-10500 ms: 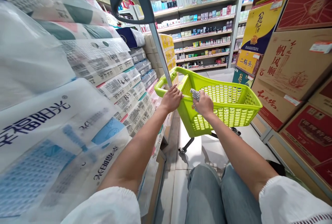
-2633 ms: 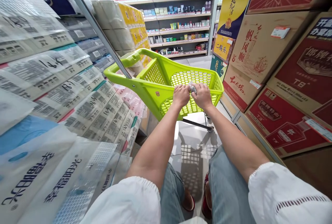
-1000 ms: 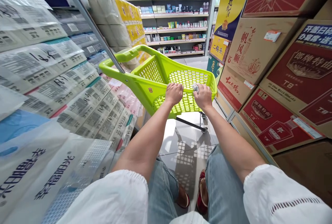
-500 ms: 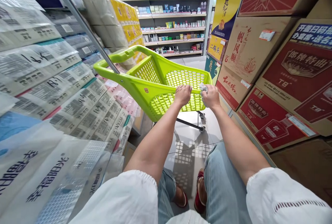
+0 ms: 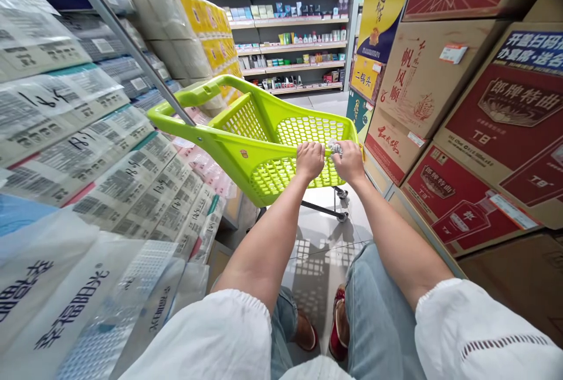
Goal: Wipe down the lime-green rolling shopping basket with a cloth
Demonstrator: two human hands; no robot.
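Note:
A lime-green shopping cart (image 5: 229,144) stands sideways in the aisle, its handle end to the left. My left hand (image 5: 310,160) is closed over the near top rim of the basket. Just right of it, my right hand (image 5: 349,161) presses a bunched grey-and-white cloth (image 5: 335,148) against the same rim, close to the cart's front corner. Most of the cloth is hidden under the fingers. Through the lattice sides, no goods show in the basket.
Stacked packs of paper goods (image 5: 101,151) line the left side. Cartons (image 5: 440,81) rise along the right. Shelves of small boxes and bottles (image 5: 290,22) close off the back. A grey metal post (image 5: 132,46) slants in front of the cart's handle. Tiled floor (image 5: 325,257) lies below.
My right hand has slid left along the rim with the cloth, closer to my left hand. The whole view has shifted slightly; my left hand keeps its place on the rim.

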